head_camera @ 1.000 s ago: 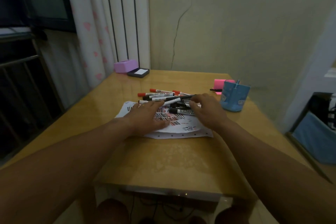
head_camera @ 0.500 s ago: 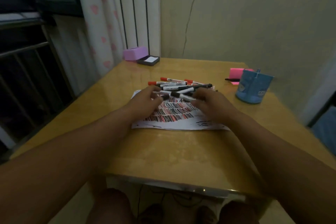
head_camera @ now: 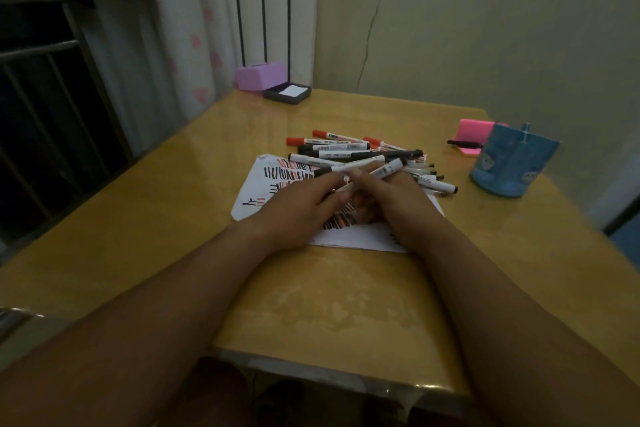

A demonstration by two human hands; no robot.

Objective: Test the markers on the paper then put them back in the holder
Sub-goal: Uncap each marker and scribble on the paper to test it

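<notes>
Head view, sole entry. Table (head_camera: 311, 305): yellow-brown top, glossy. Paper (head_camera: 254, 199): white sheet lying flat at mid-table, covered in rows of short black and red strokes, its near part hidden under both hands. Left hand (head_camera: 298, 211): lies over the sheet's middle, fingers bent, fingertips pinching the near end of the held marker (head_camera: 389, 168). Right hand (head_camera: 401, 204): just beside the left and touching it at the fingers, which curl round the same white barrel so that it slants up and away to the right. Loose markers (head_camera: 332, 149): a heap of red-capped and black-capped pens lying flat across the sheet's far edge, just beyond the fingertips, with a few more fanned out just to the right of the right hand. Whether the held marker is capped cannot be told. Holder (head_camera: 512, 166): blue cup, upright, near the table's right edge, well apart from both hands and to the right of the heap. Pink pad (head_camera: 472, 128): just behind the holder, with a black pen (head_camera: 464, 143) lying across its front. Purple box (head_camera: 259, 74) and dark tray (head_camera: 287, 94) with a white insert: side by side at the far left corner, next to a pale curtain (head_camera: 194, 28) with pink hearts.
</notes>
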